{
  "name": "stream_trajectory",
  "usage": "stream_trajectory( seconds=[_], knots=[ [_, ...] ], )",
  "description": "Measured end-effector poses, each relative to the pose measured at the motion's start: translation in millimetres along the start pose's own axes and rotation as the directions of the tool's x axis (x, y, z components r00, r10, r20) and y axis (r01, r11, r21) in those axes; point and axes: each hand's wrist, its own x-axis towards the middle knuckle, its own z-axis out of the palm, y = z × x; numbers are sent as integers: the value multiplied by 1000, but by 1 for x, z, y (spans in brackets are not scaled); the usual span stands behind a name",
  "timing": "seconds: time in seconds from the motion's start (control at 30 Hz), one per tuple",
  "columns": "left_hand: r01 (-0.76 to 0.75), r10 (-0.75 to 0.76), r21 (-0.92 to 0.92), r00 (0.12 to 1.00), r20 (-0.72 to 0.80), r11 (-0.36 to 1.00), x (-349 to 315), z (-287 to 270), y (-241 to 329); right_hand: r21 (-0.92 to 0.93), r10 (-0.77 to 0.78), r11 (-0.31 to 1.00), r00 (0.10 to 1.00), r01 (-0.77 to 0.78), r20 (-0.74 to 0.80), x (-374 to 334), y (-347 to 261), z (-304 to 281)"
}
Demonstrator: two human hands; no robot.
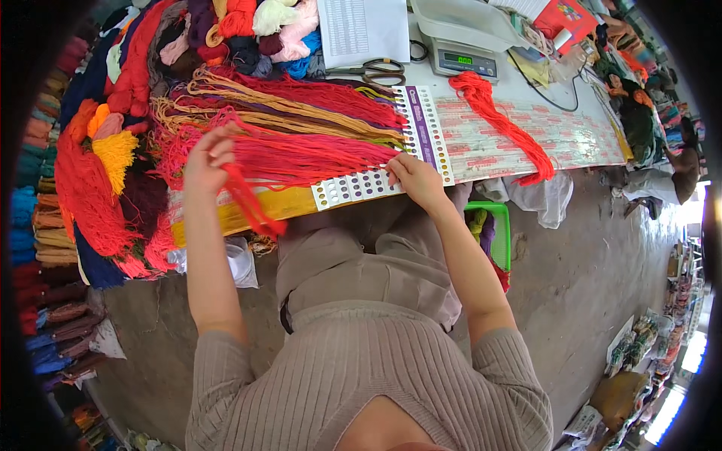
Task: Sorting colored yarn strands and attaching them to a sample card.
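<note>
On the table lies a white thread card with a purple strip and rows of holes. Long pink-red thread strands run leftward from it, beside tan strands and dark red ones. My left hand is raised over the left part of these strands, its fingers curled round a bright red thread bundle that hangs past the table's front edge. At the card's lower side, my right hand pinches the right ends of the pink-red strands. Its fingertips partly hide the holes there.
Scissors and a printed sheet lie beyond the card. A digital scale carries a clear tray. A red skein rests at right. Yarn heaps crowd the left; a green basket stands below the table.
</note>
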Motion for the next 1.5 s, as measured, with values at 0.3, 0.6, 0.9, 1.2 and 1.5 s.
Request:
stream_trajectory(
  seconds=[0.3,0.6,0.9,1.2,1.5],
  knots=[
    [-298,152,882,954,259,365,-57,45,-120,138,-190,963,947,231,-259,-33,-10,37],
    [402,-461,227,795,394,887,-58,82,-177,862,-91,505,991,-40,99,-72,-50,41],
    [433,-433,97,803,410,896,-66,92,-164,966,-68,207,983,-155,172,-80,-53,33],
    [141,-195,250,958,209,958,-65,79,-159,966,-40,199,984,-163,174,-83,-42,39],
    [44,-80,255,988,132,966,-77,95,-154,932,-71,322,977,-166,199,-89,-50,39]
  ],
)
